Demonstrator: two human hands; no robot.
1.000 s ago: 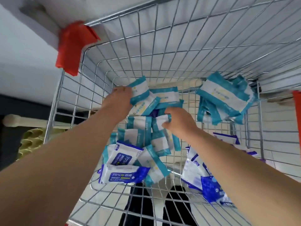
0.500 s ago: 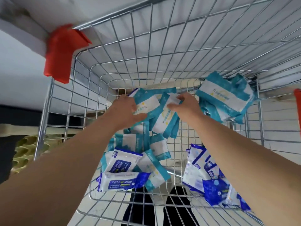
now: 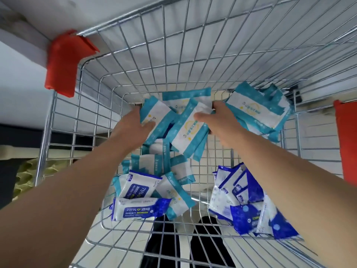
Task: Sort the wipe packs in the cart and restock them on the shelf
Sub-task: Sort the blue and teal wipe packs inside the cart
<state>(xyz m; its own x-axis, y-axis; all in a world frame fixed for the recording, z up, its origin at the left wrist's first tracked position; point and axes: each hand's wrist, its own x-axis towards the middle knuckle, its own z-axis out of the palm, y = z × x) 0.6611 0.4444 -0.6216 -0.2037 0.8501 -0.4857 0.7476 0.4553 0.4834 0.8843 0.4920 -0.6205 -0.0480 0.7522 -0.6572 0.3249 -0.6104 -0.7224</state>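
Note:
Both my arms reach down into a wire cart point(image 3: 193, 55). My left hand point(image 3: 133, 128) grips a teal-and-white wipe pack point(image 3: 156, 117) near the cart's far end. My right hand point(image 3: 218, 118) holds another teal pack point(image 3: 187, 132) just right of it, lifted above the pile. A stack of teal packs point(image 3: 258, 111) lies at the far right corner. More teal packs point(image 3: 152, 163) lie in the middle. Dark blue alcohol wipe packs lie near left point(image 3: 137, 207) and near right point(image 3: 245, 200).
Red plastic corner guards sit on the cart rim at the left point(image 3: 63, 62) and right point(image 3: 345, 142). A white ledge point(image 3: 23, 60) runs beyond the cart's left side. Dark shoes point(image 3: 185, 246) show below the cart's wire bottom.
Both hands moved toward the far end of the cart and lifted teal packs from the middle pile; the right hand now holds a pack raised beside the far right stack.

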